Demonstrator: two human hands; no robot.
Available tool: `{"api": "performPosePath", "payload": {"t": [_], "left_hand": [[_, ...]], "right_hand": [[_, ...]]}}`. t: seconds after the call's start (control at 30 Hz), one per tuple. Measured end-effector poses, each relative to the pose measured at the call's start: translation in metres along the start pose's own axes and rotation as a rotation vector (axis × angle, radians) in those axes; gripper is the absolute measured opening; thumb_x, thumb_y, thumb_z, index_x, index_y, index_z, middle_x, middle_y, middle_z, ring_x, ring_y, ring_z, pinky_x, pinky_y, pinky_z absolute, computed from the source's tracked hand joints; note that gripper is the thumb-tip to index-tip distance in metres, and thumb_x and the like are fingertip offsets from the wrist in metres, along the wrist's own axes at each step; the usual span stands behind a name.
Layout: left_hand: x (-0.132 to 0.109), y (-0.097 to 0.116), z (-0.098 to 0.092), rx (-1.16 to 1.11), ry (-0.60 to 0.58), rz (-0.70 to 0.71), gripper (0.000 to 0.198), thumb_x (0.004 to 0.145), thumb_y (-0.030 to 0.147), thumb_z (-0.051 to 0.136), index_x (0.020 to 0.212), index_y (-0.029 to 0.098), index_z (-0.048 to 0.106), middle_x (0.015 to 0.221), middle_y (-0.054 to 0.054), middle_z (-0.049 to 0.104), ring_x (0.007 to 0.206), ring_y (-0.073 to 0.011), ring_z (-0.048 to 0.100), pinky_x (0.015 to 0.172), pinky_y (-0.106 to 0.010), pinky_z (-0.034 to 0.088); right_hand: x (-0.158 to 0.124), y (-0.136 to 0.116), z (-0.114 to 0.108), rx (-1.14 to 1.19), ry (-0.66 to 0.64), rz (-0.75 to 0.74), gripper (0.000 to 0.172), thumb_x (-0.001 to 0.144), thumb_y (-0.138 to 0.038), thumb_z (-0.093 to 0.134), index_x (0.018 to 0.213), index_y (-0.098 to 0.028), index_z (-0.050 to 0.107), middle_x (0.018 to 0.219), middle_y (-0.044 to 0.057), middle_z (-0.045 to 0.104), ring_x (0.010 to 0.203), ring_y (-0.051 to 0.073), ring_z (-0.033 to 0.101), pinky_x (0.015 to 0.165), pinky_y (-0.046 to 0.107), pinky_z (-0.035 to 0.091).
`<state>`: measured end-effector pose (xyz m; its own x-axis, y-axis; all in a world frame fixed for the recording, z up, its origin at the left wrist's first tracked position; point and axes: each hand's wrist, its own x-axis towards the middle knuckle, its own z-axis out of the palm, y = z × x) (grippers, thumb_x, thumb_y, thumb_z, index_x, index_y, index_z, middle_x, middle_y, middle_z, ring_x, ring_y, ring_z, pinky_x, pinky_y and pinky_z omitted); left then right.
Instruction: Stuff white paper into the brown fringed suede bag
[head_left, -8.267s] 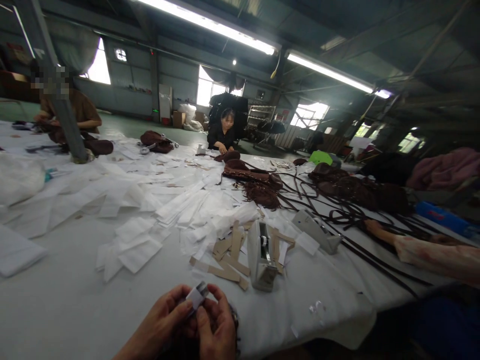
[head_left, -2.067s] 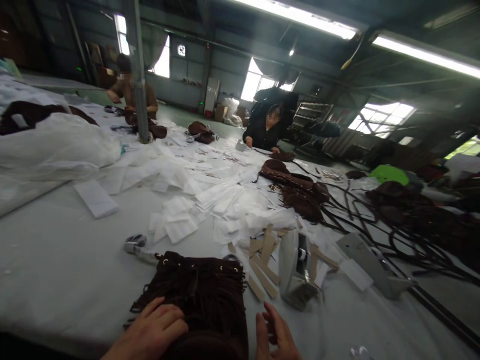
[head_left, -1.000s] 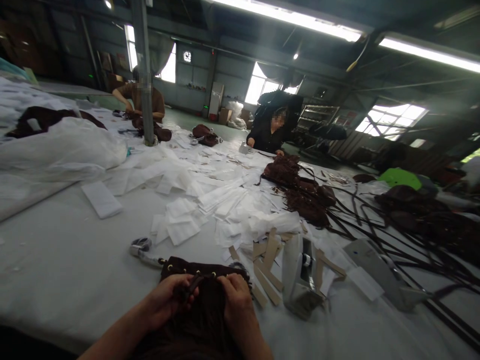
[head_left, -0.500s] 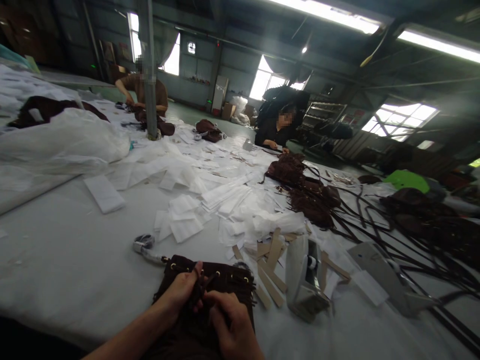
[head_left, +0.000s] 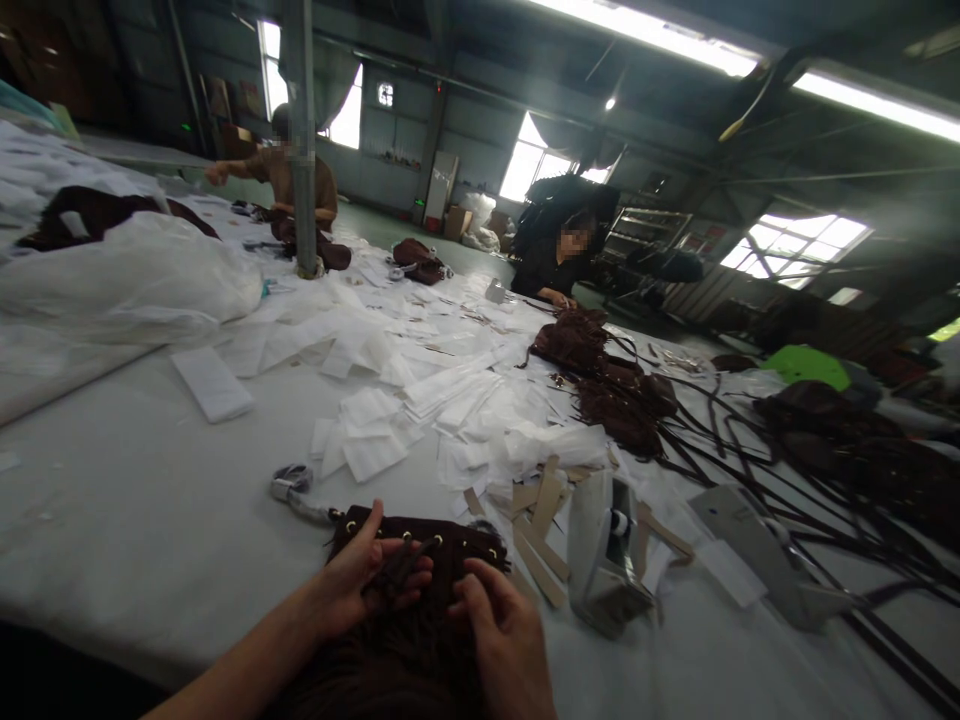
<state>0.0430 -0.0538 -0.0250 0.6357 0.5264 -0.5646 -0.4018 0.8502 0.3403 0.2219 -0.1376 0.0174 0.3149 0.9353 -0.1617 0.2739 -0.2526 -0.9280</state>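
Note:
A dark brown fringed drawstring bag (head_left: 457, 545) with gold eyelets along its top lies at the table's near edge. My left hand (head_left: 367, 575) is at its left side, thumb raised and fingers stretched out. The bag's drawstring (head_left: 401, 568) hangs over those fingers. To the right, my right hand (head_left: 499, 625) is closed, thumb against fingertips, close over the bag's front. What its fingertips hold, if anything, is too dark to make out. A plastic-wrapped chain strap (head_left: 300, 495) trails from the bag's upper left corner.
Right of the bag stand a grey tape dispenser (head_left: 600, 560) and a second dispenser (head_left: 757, 540). Tan card strips (head_left: 544, 510) and white paper pieces (head_left: 375, 435) lie beyond. More brown bags (head_left: 622, 400) with long straps are at right. Two people work across the table.
My left hand has loosened from the drawstring, its fingers opening out. My right hand has moved slightly right, away from the left. One co-worker's arm now reaches out to the left.

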Motion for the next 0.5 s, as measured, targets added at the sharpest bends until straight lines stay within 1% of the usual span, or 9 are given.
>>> {"api": "performPosePath", "payload": {"t": [0.03,0.1,0.17,0.2,0.27,0.33,0.37,0.43,0.5], "left_hand": [[0.0,-0.002,0.0,-0.019,-0.023,-0.004,0.057,0.086,0.061,0.049,0.093,0.008,0.066,0.088,-0.015,0.073,0.081,-0.0234,0.069,0.073,-0.031,0.055],[0.002,-0.007,-0.001,-0.041,-0.039,0.001,0.039,0.088,0.046,0.055,0.092,0.009,0.067,0.084,-0.011,0.073,0.078,-0.0206,0.069,0.072,-0.028,0.054],[0.003,-0.014,-0.001,-0.025,-0.049,0.029,0.027,0.088,0.036,0.059,0.092,0.011,0.067,0.076,-0.007,0.071,0.067,-0.0183,0.067,0.061,-0.026,0.053],[0.004,-0.018,0.0,0.002,-0.062,0.051,0.024,0.087,0.033,0.06,0.093,0.012,0.067,0.071,-0.005,0.07,0.06,-0.0176,0.064,0.054,-0.026,0.051],[0.003,-0.023,0.001,0.071,-0.108,0.099,0.021,0.085,0.03,0.062,0.094,0.012,0.066,0.065,-0.003,0.067,0.049,-0.0165,0.059,0.044,-0.025,0.046],[0.003,-0.025,0.003,0.117,-0.13,0.108,0.021,0.084,0.029,0.063,0.093,0.012,0.067,0.066,-0.003,0.067,0.046,-0.0163,0.058,0.041,-0.025,0.046],[0.004,-0.025,0.004,0.12,-0.121,0.09,0.02,0.083,0.029,0.063,0.092,0.012,0.067,0.068,-0.004,0.068,0.048,-0.0169,0.06,0.042,-0.026,0.048],[0.007,-0.025,0.005,0.122,-0.068,0.019,0.022,0.084,0.032,0.062,0.089,0.012,0.067,0.068,-0.005,0.069,0.049,-0.0187,0.062,0.042,-0.027,0.05],[0.011,-0.023,0.006,0.166,-0.012,-0.03,0.027,0.084,0.037,0.062,0.084,0.011,0.067,0.064,-0.007,0.069,0.045,-0.0202,0.061,0.038,-0.027,0.048]], "right_hand": [[0.003,-0.003,0.014,0.07,-0.087,0.055,0.054,0.079,-0.061,0.056,0.1,-0.012,0.066,0.075,0.008,0.07,0.061,0.018,0.067,0.055,0.028,0.054],[0.011,-0.003,0.038,0.146,-0.236,0.157,0.06,0.075,-0.069,0.055,0.085,-0.01,0.065,0.066,0.006,0.066,0.049,0.014,0.062,0.042,0.022,0.046],[0.017,0.001,0.053,0.177,-0.31,0.22,0.064,0.073,-0.073,0.053,0.076,-0.01,0.063,0.06,0.003,0.061,0.042,0.011,0.058,0.035,0.018,0.039],[0.018,0.004,0.057,0.195,-0.323,0.224,0.063,0.072,-0.073,0.055,0.078,-0.01,0.063,0.06,0.003,0.061,0.041,0.01,0.057,0.033,0.017,0.037],[0.019,0.006,0.06,0.235,-0.324,0.191,0.06,0.072,-0.069,0.06,0.087,-0.011,0.064,0.064,0.002,0.063,0.04,0.008,0.055,0.033,0.015,0.035],[0.016,0.006,0.06,0.275,-0.314,0.163,0.057,0.07,-0.065,0.064,0.09,-0.011,0.064,0.064,0.0,0.062,0.037,0.005,0.05,0.032,0.014,0.032],[0.015,0.005,0.06,0.292,-0.305,0.155,0.056,0.069,-0.064,0.065,0.088,-0.011,0.064,0.061,-0.001,0.06,0.035,0.004,0.047,0.032,0.014,0.031],[0.012,0.004,0.061,0.318,-0.29,0.148,0.054,0.067,-0.063,0.067,0.079,-0.011,0.064,0.056,-0.003,0.056,0.035,0.004,0.044,0.033,0.015,0.032],[0.01,0.004,0.064,0.337,-0.285,0.141,0.052,0.066,-0.063,0.067,0.072,-0.011,0.062,0.054,-0.003,0.055,0.036,0.005,0.044,0.034,0.016,0.034]]}}
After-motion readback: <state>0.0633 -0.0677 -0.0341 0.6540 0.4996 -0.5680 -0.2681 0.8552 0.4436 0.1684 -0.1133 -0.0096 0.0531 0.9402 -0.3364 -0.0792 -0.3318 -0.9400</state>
